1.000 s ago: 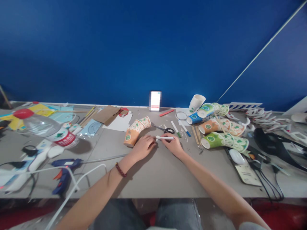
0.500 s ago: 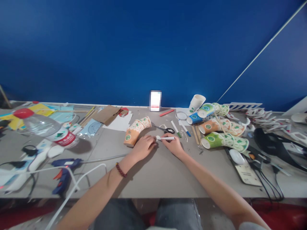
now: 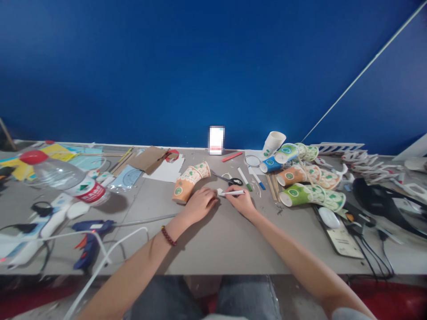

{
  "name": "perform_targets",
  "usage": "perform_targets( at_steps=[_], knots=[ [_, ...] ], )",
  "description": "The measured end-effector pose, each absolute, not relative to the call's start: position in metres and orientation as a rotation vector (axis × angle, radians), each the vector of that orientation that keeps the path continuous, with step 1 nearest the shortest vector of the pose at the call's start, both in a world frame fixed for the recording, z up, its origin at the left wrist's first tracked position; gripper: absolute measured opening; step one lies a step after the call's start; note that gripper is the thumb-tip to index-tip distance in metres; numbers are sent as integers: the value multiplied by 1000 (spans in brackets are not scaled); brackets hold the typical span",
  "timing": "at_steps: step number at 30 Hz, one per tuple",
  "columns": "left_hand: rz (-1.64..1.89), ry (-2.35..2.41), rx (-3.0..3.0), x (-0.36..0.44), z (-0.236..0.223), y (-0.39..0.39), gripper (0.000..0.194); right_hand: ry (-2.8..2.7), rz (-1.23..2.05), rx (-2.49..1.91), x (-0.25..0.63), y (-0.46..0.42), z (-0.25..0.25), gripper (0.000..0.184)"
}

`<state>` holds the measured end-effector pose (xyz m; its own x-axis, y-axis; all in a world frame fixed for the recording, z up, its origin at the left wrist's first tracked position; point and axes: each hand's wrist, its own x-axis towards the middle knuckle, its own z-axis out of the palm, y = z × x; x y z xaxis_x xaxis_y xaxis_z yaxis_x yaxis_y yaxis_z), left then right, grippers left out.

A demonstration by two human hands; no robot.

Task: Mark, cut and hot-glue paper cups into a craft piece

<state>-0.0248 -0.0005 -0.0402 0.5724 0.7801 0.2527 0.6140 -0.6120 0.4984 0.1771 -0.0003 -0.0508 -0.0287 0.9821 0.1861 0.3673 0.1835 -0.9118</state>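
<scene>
Pinched in my right hand (image 3: pixel 240 202) is a white marker pen (image 3: pixel 237 193), lying nearly level with its tip pointing left. The tip is at a small white piece of paper (image 3: pixel 219 191). Fingers of my left hand (image 3: pixel 202 203) are curled together at that piece's left edge; the exact grip is partly hidden. Just behind my left hand lies a curved stack of orange and leaf-patterned paper cups (image 3: pixel 184 189). Scissors with black handles (image 3: pixel 236 182) rest beyond my right hand, near a green marker (image 3: pixel 245 179) and a blue marker (image 3: pixel 259 181).
On the left are a plastic bottle (image 3: pixel 90 191), a blue glue gun (image 3: pixel 88 244) with a cable, and a power strip (image 3: pixel 51 218). More cup stacks (image 3: pixel 295 195), wooden sticks (image 3: pixel 273 186) and a mouse (image 3: pixel 329 218) lie right. A phone (image 3: pixel 216 140) leans on the blue wall.
The marker in my right hand has shifted slightly, and more of the small white paper piece shows beyond its tip. My left hand stays in place.
</scene>
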Motion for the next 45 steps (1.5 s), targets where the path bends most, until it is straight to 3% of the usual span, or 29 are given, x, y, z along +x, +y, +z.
perform_targets(
  at_steps=[45],
  knots=[
    [615, 1129, 2495, -25, -42, 0, 18, -1486, 760, -1383, 177, 2, -51, 14]
  ],
)
